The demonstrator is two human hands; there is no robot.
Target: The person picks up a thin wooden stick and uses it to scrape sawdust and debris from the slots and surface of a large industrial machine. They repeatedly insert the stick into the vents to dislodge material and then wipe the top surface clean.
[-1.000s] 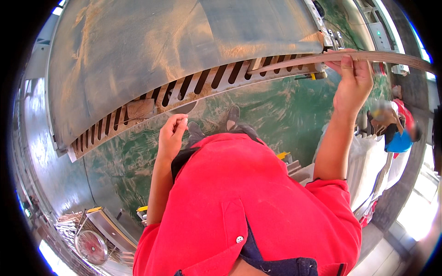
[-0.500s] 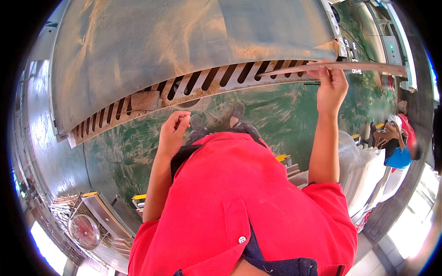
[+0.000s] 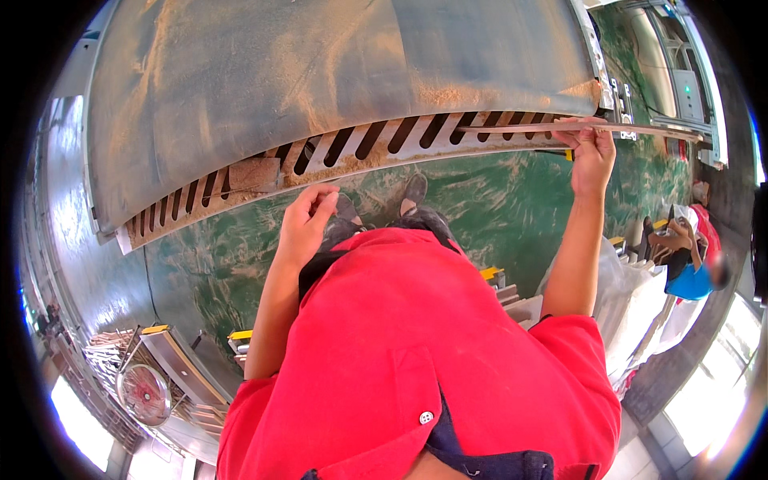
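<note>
My right arm goes out forward from the short sleeve of my red shirt (image 3: 360,336), the elbow only a little bent, and my right hand (image 3: 590,152) is raised at the far side of the slotted plate's right end. The grip of this hand is closed on a thin wooden strip (image 3: 512,128), with the thumb on the near side; the fingers behind the wood are partly covered, so I cannot see how each one presses. The strip lies almost level across the view, its left end over the slots of the slotted plate (image 3: 328,152), its right end near a metal frame (image 3: 708,104); whether the left end touches the plate, I cannot tell. My left hand (image 3: 306,222) is held low before my body, the fingers half curled and the thumb close to the forefinger; I cannot tell if something is between them. Behind the plate, the wide belt (image 3: 264,72), grey and smooth, carries brown dust in streaks, and the upper border cuts it off. A flat, rough, brown block (image 3: 254,174) rests on the plate's left part. Below, the green floor (image 3: 488,204) is smeared with pale dust. At the right, a co-worker (image 3: 690,268) appears small and blurred.
</note>
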